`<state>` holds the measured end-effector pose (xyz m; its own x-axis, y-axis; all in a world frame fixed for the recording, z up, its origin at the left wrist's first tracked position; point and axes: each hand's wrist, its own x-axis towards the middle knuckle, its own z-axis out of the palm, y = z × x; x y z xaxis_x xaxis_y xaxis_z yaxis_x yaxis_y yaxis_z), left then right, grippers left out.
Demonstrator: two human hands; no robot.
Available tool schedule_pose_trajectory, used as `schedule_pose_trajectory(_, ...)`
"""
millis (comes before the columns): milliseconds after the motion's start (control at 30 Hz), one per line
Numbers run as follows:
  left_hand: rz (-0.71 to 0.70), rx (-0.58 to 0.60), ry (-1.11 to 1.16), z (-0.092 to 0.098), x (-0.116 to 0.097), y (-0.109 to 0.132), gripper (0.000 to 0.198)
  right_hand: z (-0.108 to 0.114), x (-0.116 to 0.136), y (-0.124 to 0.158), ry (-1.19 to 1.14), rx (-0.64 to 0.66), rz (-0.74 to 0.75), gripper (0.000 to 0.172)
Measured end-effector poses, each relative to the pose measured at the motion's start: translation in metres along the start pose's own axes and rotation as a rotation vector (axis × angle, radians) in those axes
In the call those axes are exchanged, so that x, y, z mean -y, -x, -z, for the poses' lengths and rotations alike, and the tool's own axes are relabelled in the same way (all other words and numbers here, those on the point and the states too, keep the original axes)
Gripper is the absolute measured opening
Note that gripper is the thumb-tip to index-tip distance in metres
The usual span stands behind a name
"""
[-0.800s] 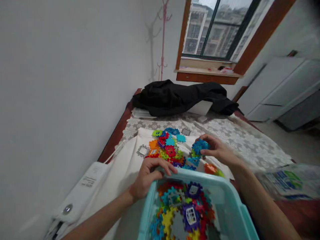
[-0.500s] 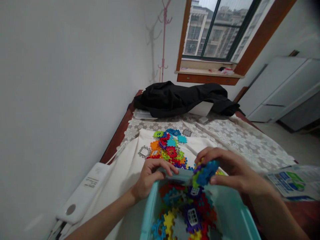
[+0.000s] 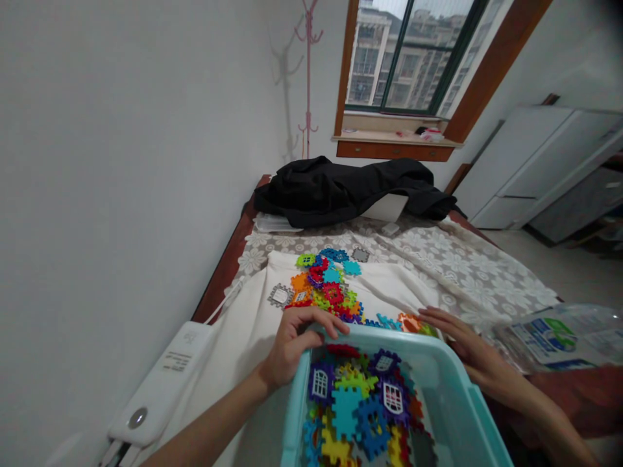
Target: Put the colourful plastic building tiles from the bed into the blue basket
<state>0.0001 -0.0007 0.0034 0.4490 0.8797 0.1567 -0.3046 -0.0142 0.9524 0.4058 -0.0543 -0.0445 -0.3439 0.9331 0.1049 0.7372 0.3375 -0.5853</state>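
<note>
A turquoise plastic bin (image 3: 455, 408) is close in front of me, holding colourful plastic interlocking blocks (image 3: 346, 408) with toothed edges; some have window shapes. My left hand (image 3: 296, 340) grips the bin's far left corner, fingers curled over the rim. Past the far right corner, my right hand (image 3: 472, 350) has its fingers stretched out and holds nothing. Its fingertips are beside an orange block (image 3: 409, 322) lying behind the bin. A pile of loose blocks (image 3: 332, 293) spreads over the white cloth (image 3: 389, 285) beyond the rim.
A white power strip (image 3: 160, 376) with cords lies on the left by the wall. Black clothing (image 3: 355, 191) is heaped at the far end, over a pale box. On the right rests a clear plastic package (image 3: 559, 337) with a blue and green label.
My right hand has let go of the blue, green and purple blocks it held over the bin, then moved right and outside the rim. My left hand stays on the corner.
</note>
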Motion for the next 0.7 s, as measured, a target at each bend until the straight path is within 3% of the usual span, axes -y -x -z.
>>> schedule_pose_trajectory(133,-0.004,-0.002,0.002,0.0,0.001,0.0,0.021,-0.031,-0.023,0.018,0.181,0.075,0.069,0.07)
schedule_pose_trajectory(300,-0.01,-0.006,-0.006,0.001,0.002,0.0,0.022,-0.052,-0.041,0.003,0.286,0.041,0.126,0.07)
schedule_pose_trajectory(500,0.007,-0.025,-0.022,0.0,0.0,0.001,0.02,-0.05,-0.037,-0.025,0.218,0.013,0.164,0.063)
schedule_pose_trajectory(700,0.006,-0.026,-0.005,0.0,0.0,0.0,0.021,-0.041,-0.028,0.009,0.125,-0.025,0.161,0.071)
